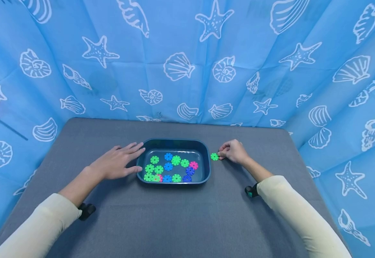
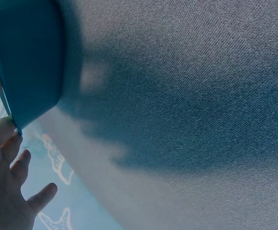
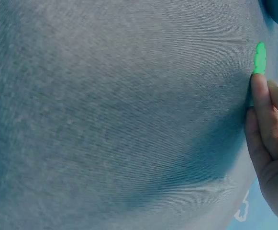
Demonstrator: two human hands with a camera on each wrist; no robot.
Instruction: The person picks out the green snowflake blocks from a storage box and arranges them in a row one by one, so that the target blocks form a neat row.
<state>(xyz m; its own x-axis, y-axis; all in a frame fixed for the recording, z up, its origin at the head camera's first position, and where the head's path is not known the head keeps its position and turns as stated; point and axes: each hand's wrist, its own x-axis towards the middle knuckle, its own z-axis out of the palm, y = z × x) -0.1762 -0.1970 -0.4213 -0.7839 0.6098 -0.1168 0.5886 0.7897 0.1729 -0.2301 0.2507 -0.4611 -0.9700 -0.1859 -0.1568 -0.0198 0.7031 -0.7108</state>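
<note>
At the left end of the tray [image 1: 174, 144], the left hand [image 1: 119, 162] is spreading nearly straight fingers against the rim, gripping nothing, probably steadying it. Just off the right end, the right hand [image 1: 234, 151] is pinching a green disc [image 1: 214, 157] by its edge, seemingly for fine control. That disc is sitting between the right hand and the tray, well apart from the left hand; whether it is touching the bench [image 1: 174, 222] is unclear. Other discs [image 1: 176, 160] are lying inside.

1. No text, label, brand, number or sign can be read in the head view or either wrist view.
2. That goes for the tray [image 1: 173, 144], the discs [image 1: 176, 160], the surface [image 1: 187, 222] and the curtain [image 1: 187, 91] beyond its far edge.
</note>
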